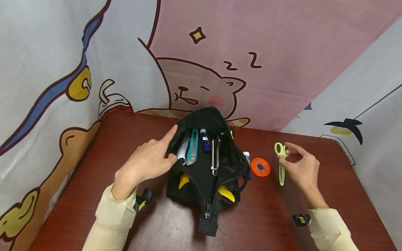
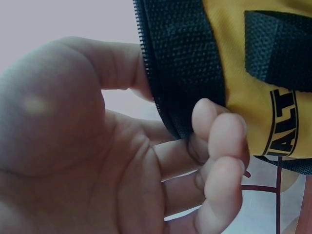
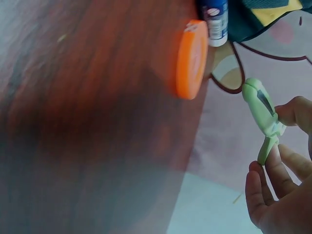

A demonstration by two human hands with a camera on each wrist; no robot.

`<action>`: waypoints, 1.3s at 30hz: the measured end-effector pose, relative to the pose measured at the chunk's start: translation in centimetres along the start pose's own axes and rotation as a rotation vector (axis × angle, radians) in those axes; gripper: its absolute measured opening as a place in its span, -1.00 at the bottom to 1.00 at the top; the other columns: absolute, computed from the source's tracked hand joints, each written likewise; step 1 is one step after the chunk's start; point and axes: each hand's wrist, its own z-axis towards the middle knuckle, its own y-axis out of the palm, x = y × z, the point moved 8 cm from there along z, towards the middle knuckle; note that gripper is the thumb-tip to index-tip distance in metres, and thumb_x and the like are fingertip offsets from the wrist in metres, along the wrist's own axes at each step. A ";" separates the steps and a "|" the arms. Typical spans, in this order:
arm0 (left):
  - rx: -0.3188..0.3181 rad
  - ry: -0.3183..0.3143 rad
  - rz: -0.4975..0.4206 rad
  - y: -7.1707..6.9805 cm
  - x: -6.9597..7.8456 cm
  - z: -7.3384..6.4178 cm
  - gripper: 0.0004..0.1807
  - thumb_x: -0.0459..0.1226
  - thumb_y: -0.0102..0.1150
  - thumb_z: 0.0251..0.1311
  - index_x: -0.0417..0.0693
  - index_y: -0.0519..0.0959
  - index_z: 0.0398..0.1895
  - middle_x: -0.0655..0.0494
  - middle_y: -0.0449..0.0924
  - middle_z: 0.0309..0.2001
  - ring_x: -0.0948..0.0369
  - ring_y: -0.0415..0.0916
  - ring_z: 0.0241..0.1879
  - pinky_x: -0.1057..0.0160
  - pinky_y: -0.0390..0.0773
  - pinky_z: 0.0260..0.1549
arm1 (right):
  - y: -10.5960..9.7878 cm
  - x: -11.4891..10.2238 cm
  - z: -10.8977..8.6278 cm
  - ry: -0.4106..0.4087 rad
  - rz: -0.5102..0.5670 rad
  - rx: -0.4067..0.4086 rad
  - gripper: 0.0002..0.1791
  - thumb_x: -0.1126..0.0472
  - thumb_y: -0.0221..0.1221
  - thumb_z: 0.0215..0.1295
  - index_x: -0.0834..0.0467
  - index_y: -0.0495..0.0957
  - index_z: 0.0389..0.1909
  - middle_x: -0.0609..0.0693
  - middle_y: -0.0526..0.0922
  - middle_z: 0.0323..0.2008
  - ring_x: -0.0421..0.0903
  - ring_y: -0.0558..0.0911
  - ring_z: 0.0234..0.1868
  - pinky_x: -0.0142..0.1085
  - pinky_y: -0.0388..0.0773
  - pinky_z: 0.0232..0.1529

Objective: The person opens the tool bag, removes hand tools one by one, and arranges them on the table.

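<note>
A black and yellow zip bag [image 1: 208,186] lies unzipped with its mouth spread wide. Inside it are a teal utility knife [image 1: 192,147], a silver-grey tool [image 1: 183,149], a blue glue stick [image 1: 205,141] and a black and silver utility knife [image 1: 215,154]. My left hand [image 1: 151,159] grips the bag's left rim, thumb on one side and fingers on the other; the zipper edge [image 2: 151,73] shows in the left wrist view. Light green scissors [image 1: 281,175] are held by the handles in my right hand [image 1: 302,167], blades pointing toward me in the head view.
Right of the bag, an orange disc-shaped roll [image 1: 260,167] lies on the brown table [image 1: 168,230]. Another blue glue stick [image 1: 247,162] is between that roll and the bag. A cartoon-printed cloth [image 1: 275,84] hangs behind the table.
</note>
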 end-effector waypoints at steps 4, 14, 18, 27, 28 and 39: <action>0.000 0.000 0.001 0.0 -0.1 0.0 -0.01 -0.25 0.09 0.38 0.02 -0.02 0.86 0.13 0.27 -0.62 0.16 0.22 -0.65 0.16 0.23 -0.59 | 0.6 1.2 0.0 0.001 -0.028 -0.027 -0.46 0.31 0.56 0.14 0.21 0.80 0.21 0.19 0.83 -0.22 0.00 0.65 -0.20 -0.42 0.28 -0.22; -0.001 -0.001 -0.002 0.0 -0.1 0.1 -0.01 -0.25 0.09 0.38 0.04 -0.02 0.86 0.13 0.27 -0.63 0.16 0.24 -0.64 0.15 0.25 -0.57 | 2.3 3.3 -0.1 -0.012 -0.079 -0.149 -0.46 0.28 0.57 0.23 0.26 0.76 0.24 0.17 0.83 -0.20 0.20 0.77 -0.17 -0.41 0.41 -0.18; -0.002 -0.003 0.001 0.0 -0.1 0.1 -0.01 -0.25 0.10 0.38 0.04 -0.02 0.86 0.12 0.28 -0.62 0.15 0.25 -0.64 0.14 0.27 -0.56 | 2.7 3.9 -0.2 -0.016 -0.092 -0.176 -0.48 0.26 0.58 0.23 0.28 0.76 0.21 0.17 0.82 -0.21 0.19 0.77 -0.16 -0.43 0.40 -0.25; 0.006 0.002 -0.006 -0.1 -0.1 0.1 -0.01 -0.25 0.09 0.37 0.04 -0.01 0.86 0.13 0.28 -0.62 0.15 0.24 -0.64 0.15 0.25 -0.58 | 3.6 4.7 -0.1 -0.019 -0.125 -0.262 -0.48 0.23 0.59 0.26 0.31 0.75 0.20 0.13 0.79 -0.24 0.09 0.72 -0.22 -0.39 0.47 -0.34; 0.007 0.002 -0.007 -0.1 -0.2 0.0 -0.01 -0.25 0.09 0.37 0.04 -0.01 0.86 0.13 0.28 -0.62 0.15 0.24 -0.64 0.15 0.25 -0.58 | 3.8 4.7 0.0 -0.021 -0.133 -0.269 -0.49 0.22 0.58 0.27 0.31 0.75 0.20 0.12 0.78 -0.24 0.07 0.72 -0.23 -0.35 0.48 -0.33; -0.006 -0.004 -0.006 0.0 -0.2 0.0 0.00 -0.25 0.08 0.38 0.02 -0.04 0.87 0.16 0.25 -0.64 0.18 0.19 -0.65 0.17 0.21 -0.58 | 4.3 5.1 -0.2 -0.031 -0.154 -0.319 -0.47 0.19 0.58 0.28 0.34 0.74 0.21 0.08 0.79 -0.28 0.04 0.74 -0.27 -0.17 0.52 -0.24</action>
